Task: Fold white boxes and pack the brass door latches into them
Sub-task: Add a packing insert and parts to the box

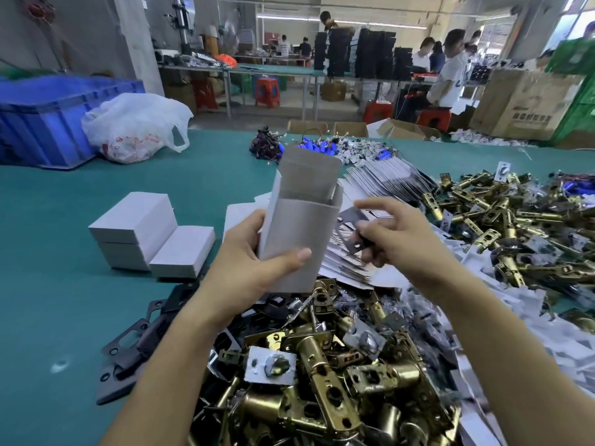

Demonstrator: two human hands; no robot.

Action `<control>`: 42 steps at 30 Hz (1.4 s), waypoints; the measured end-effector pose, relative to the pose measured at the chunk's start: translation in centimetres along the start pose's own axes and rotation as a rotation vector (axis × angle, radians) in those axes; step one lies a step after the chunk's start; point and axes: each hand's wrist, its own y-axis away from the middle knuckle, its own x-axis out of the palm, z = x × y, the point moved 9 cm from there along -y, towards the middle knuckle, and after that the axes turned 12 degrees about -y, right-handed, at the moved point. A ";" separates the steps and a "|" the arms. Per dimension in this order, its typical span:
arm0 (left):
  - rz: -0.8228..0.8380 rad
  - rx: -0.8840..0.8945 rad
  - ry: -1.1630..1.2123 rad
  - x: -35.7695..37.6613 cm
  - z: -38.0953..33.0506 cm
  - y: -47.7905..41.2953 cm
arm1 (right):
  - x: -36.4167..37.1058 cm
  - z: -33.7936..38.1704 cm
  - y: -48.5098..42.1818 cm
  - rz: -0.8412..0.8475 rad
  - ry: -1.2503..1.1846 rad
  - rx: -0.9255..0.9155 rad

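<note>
My left hand point(254, 262) grips an upright white box point(299, 220) with its top flap raised and its mouth showing. Just right of the box, my right hand point(389, 235) pinches a small dark metal plate point(352, 235) between thumb and fingers. A heap of brass door latches point(322, 381) lies right below my hands, and a second heap of latches point(502, 220) spreads at the right. Three closed white boxes point(151, 233) sit stacked on the green table to the left.
Flat box blanks point(383, 178) fan out behind my hands. Dark strike plates point(135, 346) lie at the lower left. A blue crate point(48, 120) and a white plastic bag point(135, 127) stand at the far left. Small parts point(322, 148) and several people fill the background.
</note>
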 end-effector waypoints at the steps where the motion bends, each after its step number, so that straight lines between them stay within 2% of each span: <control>1: 0.030 -0.017 -0.001 0.5 0.4 0.0 | -0.6 0.3 0.7 0.002 -0.108 -0.001; 5: 0.097 -0.037 0.026 1.5 1.0 0.1 | -0.9 1.8 2.7 0.046 -0.360 0.008; 10: 0.107 -0.032 0.028 1.8 0.9 0.1 | -0.8 3.4 3.5 -0.013 -0.144 -0.092; 16: 0.099 -0.044 0.031 1.9 0.9 0.1 | -0.9 4.3 3.7 -0.023 -0.299 -0.109; 20: 0.106 -0.054 0.028 2.0 0.8 0.2 | 0.2 5.8 3.7 -0.016 -0.169 -0.172; 25: 0.085 -0.075 0.036 1.8 1.1 0.1 | 0.4 6.5 3.6 -0.117 -0.162 -0.232; 32: 0.064 -0.097 0.027 1.6 1.7 0.0 | 2.2 6.6 4.0 0.021 0.001 -0.227; 34: 0.070 -0.087 0.021 1.7 1.6 0.0 | 2.2 7.1 4.0 -0.008 0.047 -0.278; 37: 0.075 -0.064 0.006 1.7 1.4 0.0 | 1.7 8.2 4.1 -0.082 0.243 -0.391; 42: 0.097 -0.033 -0.008 2.0 1.2 0.0 | 1.8 9.7 3.6 -0.079 0.317 -0.435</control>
